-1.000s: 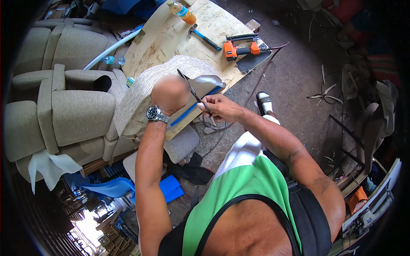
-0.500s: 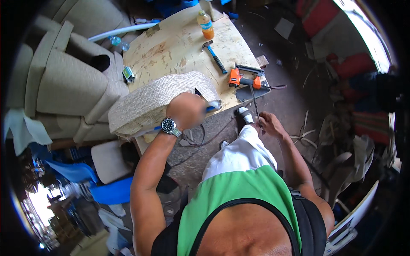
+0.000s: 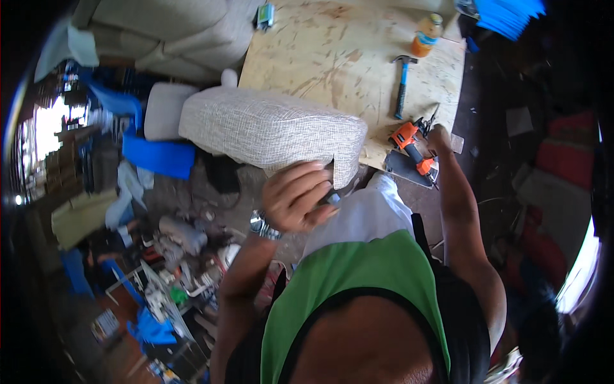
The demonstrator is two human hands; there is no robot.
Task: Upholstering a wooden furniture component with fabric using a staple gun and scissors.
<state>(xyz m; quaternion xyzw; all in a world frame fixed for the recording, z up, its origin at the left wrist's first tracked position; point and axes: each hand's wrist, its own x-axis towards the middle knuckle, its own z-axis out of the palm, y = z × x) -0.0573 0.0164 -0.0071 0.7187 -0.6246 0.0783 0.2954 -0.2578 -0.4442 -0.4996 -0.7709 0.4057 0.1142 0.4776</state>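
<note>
A long piece padded in pale woven fabric [image 3: 268,131] lies along the table's near edge, with a dark gap in its cover at the right end. Against its lower right corner is my left hand [image 3: 295,197], wearing a watch, fingers curled closed; a small dark and grey thing shows by the fingertips, too unclear to name. Reaching across the table's right side, my right hand [image 3: 439,138] is closed beside an orange and black staple gun [image 3: 405,136]. A thin dark pointed thing [image 3: 435,112] sticks up by its fingers; what they grip is mostly hidden.
Farther back on the wooden tabletop [image 3: 307,57] lie a blue-handled hammer [image 3: 401,89] and a bottle of orange liquid [image 3: 425,37]. A small green box [image 3: 265,15] sits at the far left, before beige upholstered seating [image 3: 153,32]. Clutter [image 3: 173,281] covers the floor at left.
The view has swung left. My right hand has gone from beside my leg up to the staple gun, which is turned differently. My left hand is still at the padded piece's right end.
</note>
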